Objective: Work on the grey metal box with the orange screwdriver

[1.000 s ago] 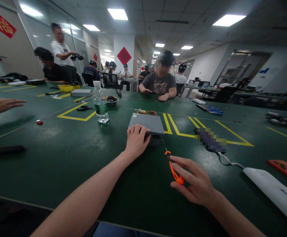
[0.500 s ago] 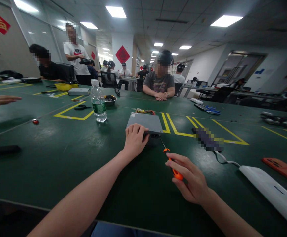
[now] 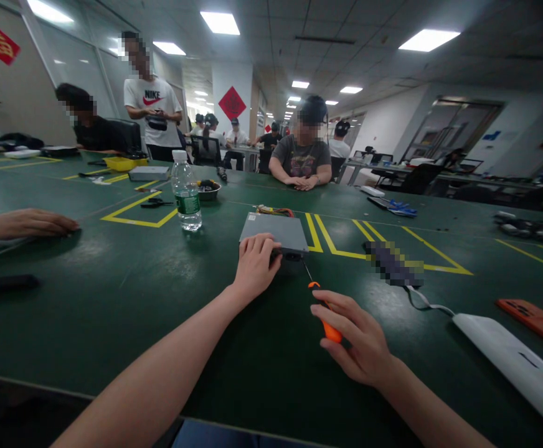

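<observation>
A flat grey computer power supply (image 3: 281,231) lies on the green table, a bundle of coloured wires (image 3: 276,211) at its far side. My left hand (image 3: 256,261) grips its near left edge, fingers curled over the top and front. An orange and black screwdriver (image 3: 331,330) is in my right hand (image 3: 358,336), held between thumb and fingers. Its thin shaft slants up to the front right corner of the power supply. Whether the tip sits in a screw is too small to tell.
Left of the power supply stands a water bottle (image 3: 187,196), with a metal bowl (image 3: 208,190) behind it. Another person's hand (image 3: 42,223) rests at the left. On the right lie a white power bank (image 3: 509,354) with a cable and an orange phone (image 3: 535,320).
My right hand and the screwdriver handle have shifted slightly left; my left hand stays put. At the left, another person's hand has come further in, where a small red object showed before.
</observation>
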### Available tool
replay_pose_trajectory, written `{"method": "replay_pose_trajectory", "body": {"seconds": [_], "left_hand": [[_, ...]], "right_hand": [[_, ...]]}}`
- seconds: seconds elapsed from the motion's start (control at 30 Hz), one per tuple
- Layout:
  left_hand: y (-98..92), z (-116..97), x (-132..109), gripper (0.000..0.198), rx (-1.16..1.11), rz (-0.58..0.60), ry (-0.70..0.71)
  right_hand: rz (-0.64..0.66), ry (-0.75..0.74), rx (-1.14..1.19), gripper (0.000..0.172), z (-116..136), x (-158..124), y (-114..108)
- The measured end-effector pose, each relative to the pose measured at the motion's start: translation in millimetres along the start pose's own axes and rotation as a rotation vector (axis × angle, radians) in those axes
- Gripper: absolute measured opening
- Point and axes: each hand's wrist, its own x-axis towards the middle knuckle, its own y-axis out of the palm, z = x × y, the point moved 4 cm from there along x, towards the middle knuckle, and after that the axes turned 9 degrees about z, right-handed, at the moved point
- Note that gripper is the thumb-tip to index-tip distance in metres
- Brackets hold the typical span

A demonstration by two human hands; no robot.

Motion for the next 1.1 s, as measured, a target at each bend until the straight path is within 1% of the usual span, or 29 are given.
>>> {"method": "replay_pose_trajectory", "body": {"seconds": [0.1,0.3,0.4,0.47,0.57,0.67,0.73,0.83,0.9,0.97,1.03,1.1], "left_hand": [[-0.4,-0.8,-0.3,0.018,-0.02,0.011,0.01],[-1.0,-1.6,-0.2,0.019,-0.036,0.021,0.008],[-1.7,-1.6,0.0,0.018,-0.042,0.019,-0.003],[-2.3,-1.8,0.2,0.018,-0.048,0.019,-0.005],[-3.0,-2.1,0.3,0.019,-0.052,0.021,-0.007],[-2.9,-2.0,0.5,0.018,-0.052,0.025,-0.01],[-2.5,-1.8,0.6,0.018,-0.052,0.024,-0.012],[-2.0,-1.5,0.6,0.017,-0.055,0.019,-0.014],[-1.6,-1.2,0.7,0.017,-0.056,0.021,-0.015],[-1.4,-0.8,0.8,0.017,-0.056,0.02,-0.017],[-1.4,-0.5,0.8,0.017,-0.055,0.015,-0.017],[-1.4,-0.3,0.9,0.017,-0.052,0.011,-0.014]], "right_hand": [[-0.045,0.01,0.049,0.033,-0.1,0.4,-0.5],[0.013,0.012,0.15,0.038,-1.9,-0.9,5.9],[0.039,0.002,0.1,0.04,-1.6,-0.6,6.3],[0.04,-0.004,0.038,0.038,-1.1,0.4,5.9],[-0.015,-0.017,-0.005,0.036,0.0,1.7,5.1],[-0.052,-0.017,0.031,0.035,0.8,1.2,5.9],[-0.038,0.009,0.077,0.035,0.2,0.2,7.2],[0.003,0.033,0.124,0.04,-0.3,-0.8,7.8],[0.045,0.021,0.1,0.042,0.6,-0.2,7.7],[0.07,0.004,0.042,0.04,1.7,1.0,7.3],[0.056,-0.008,0.005,0.037,2.2,1.7,6.6],[0.026,-0.015,0.021,0.037,2.0,1.6,7.0]]}}
